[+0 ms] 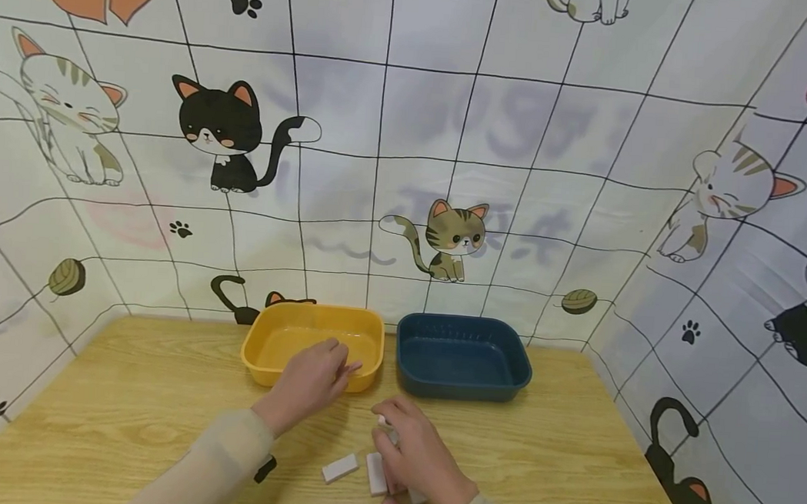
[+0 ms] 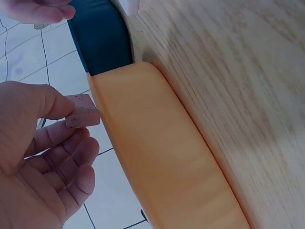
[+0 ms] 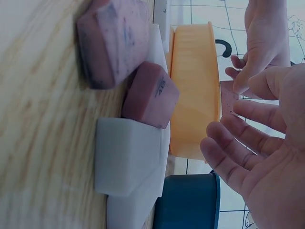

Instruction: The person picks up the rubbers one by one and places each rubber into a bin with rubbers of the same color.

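Observation:
Over the yellow bin [image 1: 258,366], my left hand [image 1: 309,377] pinches a pink eraser [image 2: 83,110] between thumb and index finger; the other fingers curl loosely below. My right hand [image 1: 419,446] hovers above a group of erasers, its fingers spread and slightly bent, with nothing between them in the right wrist view. Beneath it lie white erasers [image 3: 126,155] and pink erasers [image 3: 151,95], one showing dark print. A single white eraser [image 1: 340,469] lies left of the group. In the head view, the right hand covers part of the group.
A dark blue bin [image 1: 460,390] stands right of the yellow one at the back of the wooden table [image 1: 550,461]. Near the left sleeve is a small black object [image 1: 265,469]. Cat-patterned cloth [image 1: 352,187] hangs behind and at both sides.

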Demonstrator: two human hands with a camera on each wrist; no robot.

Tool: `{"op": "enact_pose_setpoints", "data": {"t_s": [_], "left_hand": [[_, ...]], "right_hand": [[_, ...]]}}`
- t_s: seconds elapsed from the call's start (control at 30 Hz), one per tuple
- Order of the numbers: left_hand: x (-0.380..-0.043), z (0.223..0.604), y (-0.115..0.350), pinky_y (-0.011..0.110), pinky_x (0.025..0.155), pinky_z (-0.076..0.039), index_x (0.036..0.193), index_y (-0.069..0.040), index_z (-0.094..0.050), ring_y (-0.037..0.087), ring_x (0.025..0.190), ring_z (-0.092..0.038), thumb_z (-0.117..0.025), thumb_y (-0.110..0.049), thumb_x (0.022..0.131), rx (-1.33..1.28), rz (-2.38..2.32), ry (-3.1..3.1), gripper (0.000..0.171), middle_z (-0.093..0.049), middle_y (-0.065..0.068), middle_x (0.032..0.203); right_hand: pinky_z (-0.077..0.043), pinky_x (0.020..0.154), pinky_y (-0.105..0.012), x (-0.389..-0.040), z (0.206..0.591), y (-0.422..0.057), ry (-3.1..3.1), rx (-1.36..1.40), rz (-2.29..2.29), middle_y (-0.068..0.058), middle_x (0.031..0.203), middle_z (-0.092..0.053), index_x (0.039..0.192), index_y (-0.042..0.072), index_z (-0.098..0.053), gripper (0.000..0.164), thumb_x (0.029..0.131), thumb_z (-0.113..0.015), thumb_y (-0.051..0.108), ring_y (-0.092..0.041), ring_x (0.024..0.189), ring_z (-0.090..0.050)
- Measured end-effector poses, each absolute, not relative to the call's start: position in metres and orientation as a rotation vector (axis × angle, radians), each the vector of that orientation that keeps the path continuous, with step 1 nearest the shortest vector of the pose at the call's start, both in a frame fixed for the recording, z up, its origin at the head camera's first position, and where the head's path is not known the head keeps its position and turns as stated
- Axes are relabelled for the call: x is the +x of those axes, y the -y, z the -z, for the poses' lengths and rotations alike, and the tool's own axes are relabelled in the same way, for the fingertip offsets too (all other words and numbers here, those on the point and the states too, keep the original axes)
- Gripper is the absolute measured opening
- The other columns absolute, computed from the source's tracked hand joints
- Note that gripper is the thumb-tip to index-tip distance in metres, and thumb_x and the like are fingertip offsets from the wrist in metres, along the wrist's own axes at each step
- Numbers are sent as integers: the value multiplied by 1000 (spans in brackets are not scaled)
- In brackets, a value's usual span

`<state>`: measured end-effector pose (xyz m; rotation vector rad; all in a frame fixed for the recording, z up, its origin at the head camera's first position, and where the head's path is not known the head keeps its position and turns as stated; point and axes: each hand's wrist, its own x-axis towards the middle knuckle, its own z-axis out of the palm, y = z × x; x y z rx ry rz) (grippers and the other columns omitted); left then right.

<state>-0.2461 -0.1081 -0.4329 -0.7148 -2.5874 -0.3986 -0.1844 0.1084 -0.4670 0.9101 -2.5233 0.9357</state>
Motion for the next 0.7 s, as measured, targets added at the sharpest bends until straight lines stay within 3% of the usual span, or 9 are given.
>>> {"op": "enact_pose_setpoints", "data": {"t_s": [0.2,0.43,0.7], "left_hand": [[-255,432,107,25,49,-36,74,-11,-50,11,57,-38,-75,-23,96,-708,426,2568,35,-41,-2,69],[-265,431,104,29,52,-44,77,-9,-53,14,61,-46,-76,-13,93,-684,392,2614,29,-48,1,72],[-278,434,100,30,54,-48,76,-9,-54,14,60,-47,-74,-20,96,-634,436,2727,31,-49,2,71]], "right_hand": [[-56,83,-34,-189,465,-107,2545,894,-933,-5,113,-65,115,2,-71,22,96,-61,7,-14,97,-63],[-56,82,-33,-193,461,-105,2574,877,-931,-6,114,-65,116,2,-71,21,97,-61,6,-17,95,-64],[-55,80,-33,-199,463,-105,2559,897,-953,-9,113,-65,118,-1,-70,23,99,-59,7,-22,94,-64]]}}
